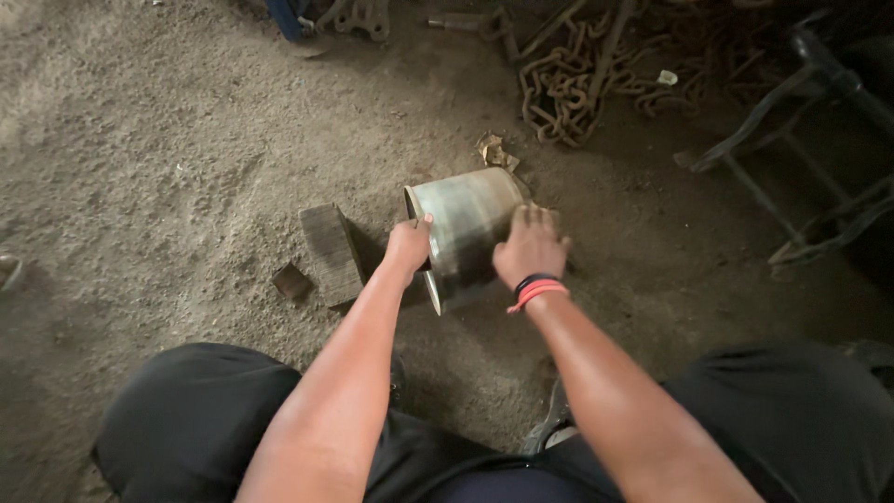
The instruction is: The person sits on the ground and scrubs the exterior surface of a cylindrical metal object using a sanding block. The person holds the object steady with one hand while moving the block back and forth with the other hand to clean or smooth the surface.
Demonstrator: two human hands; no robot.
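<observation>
A: Metal cylinder [468, 226], a short, wide drum of dull grey steel, lay on its side on the dirt floor [168, 158], its open rim toward the left of the view. Where were the hands?

B: The left hand [409, 246] closed its grip on the near rim, thumb over the edge. The right hand [530, 248] pressed flat on the curved wall, fingers spread, its grip open; a black and red wristband [535, 290] circled that wrist.

A: And the surroundings?

B: A wooden block [331, 252] lay just left of the cylinder, with a smaller wood chip [291, 280] beside it. A crumpled scrap [496, 152] sat just beyond the cylinder. A rusty chain [559, 93] was heaped farther back, well apart, and a dark metal frame [792, 149] stood at the right.
</observation>
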